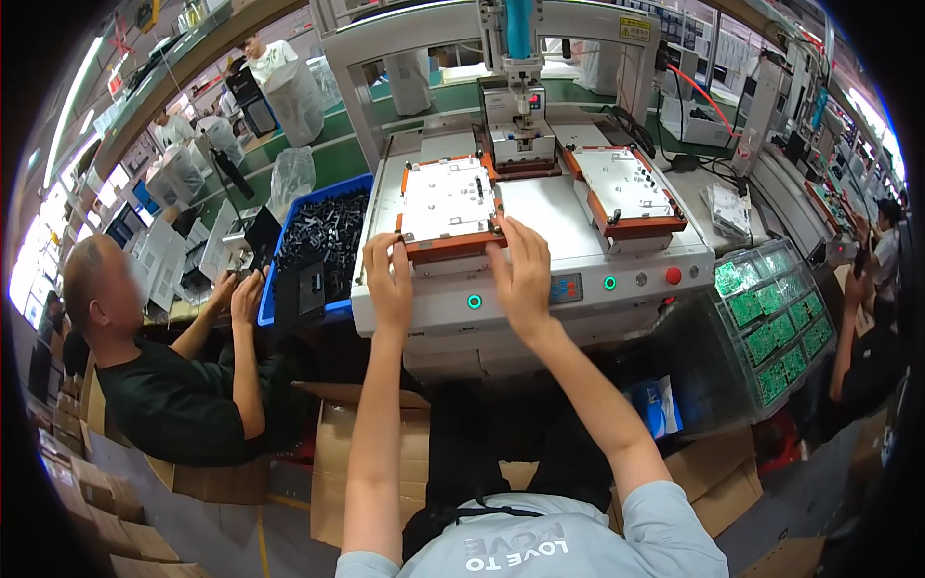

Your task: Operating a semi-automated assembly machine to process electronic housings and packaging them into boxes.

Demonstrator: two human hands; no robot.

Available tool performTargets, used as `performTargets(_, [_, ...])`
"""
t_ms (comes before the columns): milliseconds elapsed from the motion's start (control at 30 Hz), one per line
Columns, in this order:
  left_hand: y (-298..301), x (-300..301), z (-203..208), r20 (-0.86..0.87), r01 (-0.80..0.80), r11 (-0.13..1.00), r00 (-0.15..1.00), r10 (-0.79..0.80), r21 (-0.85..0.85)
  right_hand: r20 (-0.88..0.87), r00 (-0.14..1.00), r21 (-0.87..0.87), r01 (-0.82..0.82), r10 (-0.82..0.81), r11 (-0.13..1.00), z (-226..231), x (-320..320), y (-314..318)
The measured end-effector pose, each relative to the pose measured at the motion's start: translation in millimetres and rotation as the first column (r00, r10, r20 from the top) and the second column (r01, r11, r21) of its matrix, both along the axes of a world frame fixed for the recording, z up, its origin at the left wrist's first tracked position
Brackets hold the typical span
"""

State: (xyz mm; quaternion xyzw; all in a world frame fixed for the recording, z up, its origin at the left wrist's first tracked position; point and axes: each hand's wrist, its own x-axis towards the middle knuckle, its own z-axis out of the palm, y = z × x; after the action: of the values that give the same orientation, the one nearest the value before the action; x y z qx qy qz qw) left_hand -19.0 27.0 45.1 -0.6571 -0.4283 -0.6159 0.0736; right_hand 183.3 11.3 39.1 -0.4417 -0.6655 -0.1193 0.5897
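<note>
In front of me on a white machine sits an orange-framed fixture [453,248] with a flat white panel [445,197] in it. The panel carries small metal parts and screws. My left hand [389,284] is at the fixture's front left corner, thumb in front and fingers along the side. At the front right corner, my right hand [523,275] has its thumb low and its fingers by a dark corner knob. Both hands appear to grip the frame; the exact finger contact is partly hidden. A second orange fixture [631,229] with a similar white panel stands to the right, untouched.
The machine's head [520,116] stands behind the fixtures. A red button [673,275] is on its front panel. At left is a blue bin [318,197] of black parts, beside a seated co-worker [183,385]. Green circuit boards [771,328] lie in clear trays at right.
</note>
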Motion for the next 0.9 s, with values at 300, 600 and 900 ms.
performTargets(300, [-2.8,-0.5,-10.1,0.084,0.024,0.994,0.996,-0.015,-0.109,0.321,0.946,-0.174,0.107,-0.047,0.979,-74.1,-37.4,-80.4])
performTargets(600, [-4.8,2.0,-8.4,0.123,0.027,0.987,0.992,-0.007,-0.160,0.331,0.928,-0.063,0.201,-0.169,0.978,-81.5,-43.5,-74.6])
performTargets(900, [-6.6,2.4,-11.2,0.223,0.060,0.962,0.975,0.001,-0.268,0.299,0.937,-0.038,0.202,-0.182,0.979,-82.8,-42.2,-71.7])
